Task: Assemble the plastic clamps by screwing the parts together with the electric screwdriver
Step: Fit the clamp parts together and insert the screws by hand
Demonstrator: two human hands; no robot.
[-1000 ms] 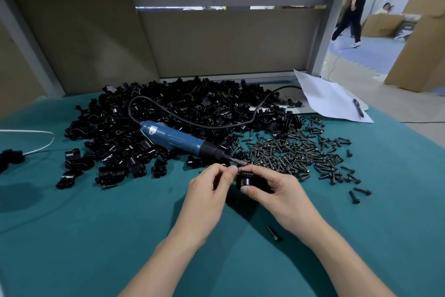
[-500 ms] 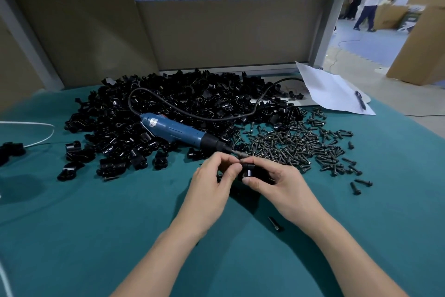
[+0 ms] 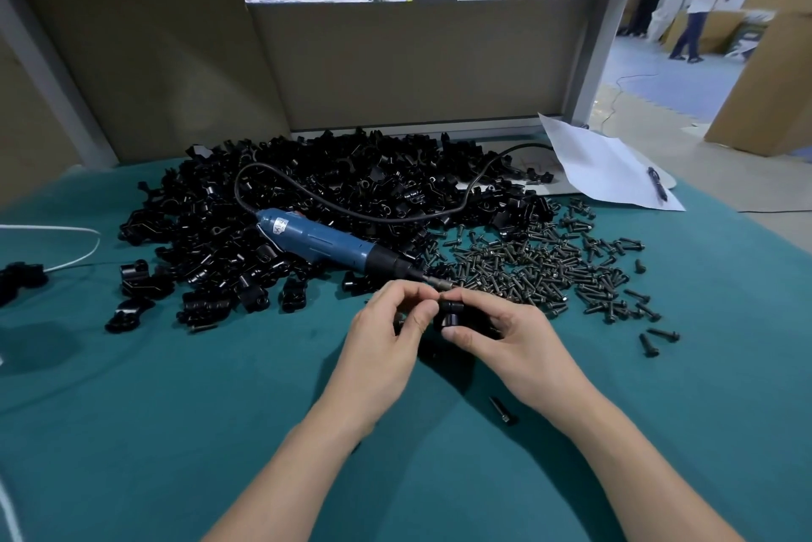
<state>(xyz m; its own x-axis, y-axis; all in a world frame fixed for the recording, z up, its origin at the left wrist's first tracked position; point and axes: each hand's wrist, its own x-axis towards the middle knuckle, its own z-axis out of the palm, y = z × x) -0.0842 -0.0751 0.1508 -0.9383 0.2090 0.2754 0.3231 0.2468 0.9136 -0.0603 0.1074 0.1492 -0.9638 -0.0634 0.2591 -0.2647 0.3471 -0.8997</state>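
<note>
Black plastic clamp (image 3: 452,315) is held over the green table cover (image 3: 175,409), gripped by the curled fingers of the right hand (image 3: 505,343). The fingertips of the left hand (image 3: 386,330) are closed on its left end, and whether a screw is pinched there cannot be told. Fitting seems in hand. Next, the blue electric screwdriver (image 3: 325,242), lying unobstructed on the pile of black clamp parts (image 3: 334,185), must be grasped. Dark metal screws (image 3: 540,269) are heaped just beside.

black clamp (image 3: 449,315) in right hand (image 3: 505,343), left hand (image 3: 386,330) against it, blue screwdriver (image 3: 325,240) just behind
</note>
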